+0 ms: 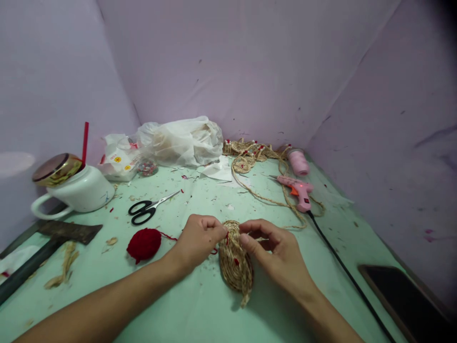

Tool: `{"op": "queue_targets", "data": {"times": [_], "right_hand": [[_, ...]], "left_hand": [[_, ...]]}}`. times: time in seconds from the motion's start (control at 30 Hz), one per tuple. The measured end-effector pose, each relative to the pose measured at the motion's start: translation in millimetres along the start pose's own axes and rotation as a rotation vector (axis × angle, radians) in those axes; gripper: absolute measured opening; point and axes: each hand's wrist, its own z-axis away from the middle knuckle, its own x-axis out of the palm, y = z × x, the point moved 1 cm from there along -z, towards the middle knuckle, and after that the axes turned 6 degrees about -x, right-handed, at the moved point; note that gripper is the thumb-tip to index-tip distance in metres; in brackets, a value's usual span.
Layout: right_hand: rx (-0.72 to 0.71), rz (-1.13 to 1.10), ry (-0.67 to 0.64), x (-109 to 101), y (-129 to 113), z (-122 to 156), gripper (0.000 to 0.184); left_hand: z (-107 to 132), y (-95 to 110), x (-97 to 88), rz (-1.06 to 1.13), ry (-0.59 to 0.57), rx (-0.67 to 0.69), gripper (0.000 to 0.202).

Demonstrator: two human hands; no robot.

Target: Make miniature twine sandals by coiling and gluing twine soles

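A sole-shaped piece of coiled straw braid (232, 269) lies between my hands, with a bit of red near its middle and a loose braid end toward me. My left hand (200, 240) pinches red yarn (227, 235) at the far left edge of the piece. From there the strand runs back to a ball of red yarn (144, 245) on the left. With thumb and fingers curled, my right hand (273, 243) grips the far right edge of the braid piece.
Black-handled scissors (150, 207), a hammer (53, 238) and a white mug (84, 190) stand or lie at left. A pink glue gun (298, 190) with a black cord, a pink thread spool (298, 162) and a dark phone-like slab (400, 300) are at right. Plastic bags (189, 140) lie behind.
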Motion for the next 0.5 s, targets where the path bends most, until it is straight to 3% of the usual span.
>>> {"op": "queue_targets", "data": {"times": [0.13,0.2,0.5], "right_hand": [[-0.3,0.161,-0.132,8.1,3.0,8.1,0.02],[-0.383,0.232,-0.153,13.3,7.1,10.9,0.024],[-0.429,0.26,-0.007,18.9,15.2,12.5,0.01]], "left_hand": [[-1.6,-2.0,0.1,-0.024,0.006,-0.018,0.014],[-4.0,-4.6,1.3,-0.021,-0.001,-0.04,0.012],[-10.6,-7.4,7.2,0.048,-0.112,-0.145,0.011]]}}
